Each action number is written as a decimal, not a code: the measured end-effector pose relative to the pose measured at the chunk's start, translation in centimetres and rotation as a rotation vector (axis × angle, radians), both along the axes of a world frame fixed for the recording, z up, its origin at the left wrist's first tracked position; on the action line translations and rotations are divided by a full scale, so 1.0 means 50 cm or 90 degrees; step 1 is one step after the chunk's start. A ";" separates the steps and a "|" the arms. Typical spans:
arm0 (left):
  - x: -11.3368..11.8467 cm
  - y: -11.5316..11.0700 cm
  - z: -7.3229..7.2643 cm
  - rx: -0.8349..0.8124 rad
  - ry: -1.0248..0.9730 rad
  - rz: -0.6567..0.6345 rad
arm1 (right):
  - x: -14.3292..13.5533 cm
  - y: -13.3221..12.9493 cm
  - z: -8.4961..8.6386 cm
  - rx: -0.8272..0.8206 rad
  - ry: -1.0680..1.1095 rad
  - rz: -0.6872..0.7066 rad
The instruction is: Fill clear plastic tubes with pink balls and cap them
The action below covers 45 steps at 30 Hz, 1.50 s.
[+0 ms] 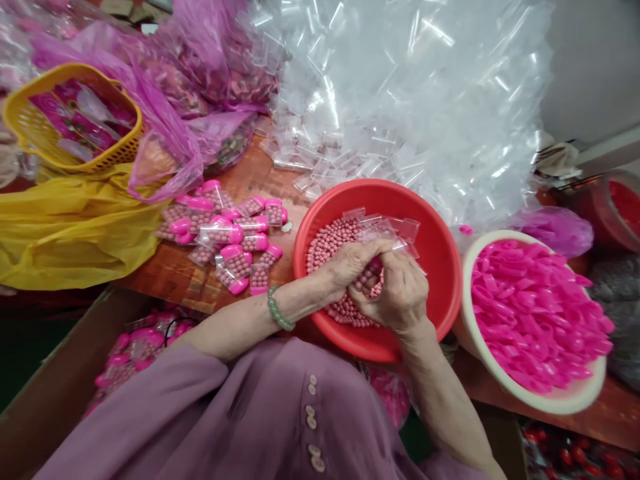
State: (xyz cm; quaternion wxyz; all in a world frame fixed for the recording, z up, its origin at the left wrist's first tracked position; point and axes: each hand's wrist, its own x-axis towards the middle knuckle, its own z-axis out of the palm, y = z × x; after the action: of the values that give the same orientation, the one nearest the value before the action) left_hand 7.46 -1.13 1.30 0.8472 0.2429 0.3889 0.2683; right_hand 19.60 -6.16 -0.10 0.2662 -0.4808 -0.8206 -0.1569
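Note:
Both hands meet above a red plastic basin [443, 287]. My left hand [353, 263], reaching in from the left with a green bead bracelet on its wrist, has its fingers closed against the right one; what they grip is hidden. My right hand [400, 290] curls round what looks like a small clear container of pink beads [371, 280], mostly covered by the fingers. Loose pink beads [327, 243] fill the basin's left part. Empty clear containers [395, 230] lie on the beads at the back of the basin.
Bead-filled containers with pink caps [233, 233] lie left on the wooden table [190, 287]. A pile of clear containers [400, 100] rises behind. At right stands a cream basin [575, 400] of pink caps [535, 313]; a yellow basket [115, 157] is far left.

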 end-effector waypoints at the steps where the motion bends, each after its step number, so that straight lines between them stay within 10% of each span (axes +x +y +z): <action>1: 0.002 0.000 0.001 -0.002 -0.001 0.010 | 0.004 -0.001 -0.001 -0.023 0.010 -0.001; 10: -0.099 0.003 0.029 0.285 0.035 -0.012 | -0.012 0.005 0.014 -0.141 0.103 0.107; 13: -0.192 0.002 0.022 0.494 0.256 0.073 | -0.012 0.004 0.018 -0.173 0.101 0.091; 18: -0.346 0.028 -0.040 0.625 0.964 0.154 | 0.013 0.008 0.013 -0.229 -0.033 0.003; 22: -0.400 0.046 -0.068 0.691 1.110 0.133 | 0.037 0.015 0.016 -0.308 -0.095 -0.112; 34: -0.141 0.154 -0.047 0.948 0.721 0.053 | 0.013 0.152 -0.003 -0.568 -0.223 -0.210; 45: -0.102 0.166 -0.064 0.984 0.705 0.011 | -0.002 0.191 -0.034 -0.537 0.022 -0.171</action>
State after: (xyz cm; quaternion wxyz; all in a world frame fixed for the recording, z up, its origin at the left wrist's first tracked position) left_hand 2.33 7.17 -1.89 0.1453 0.8260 0.4516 0.3045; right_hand 19.51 3.36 -1.79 0.0378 -0.6525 -0.7383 0.1665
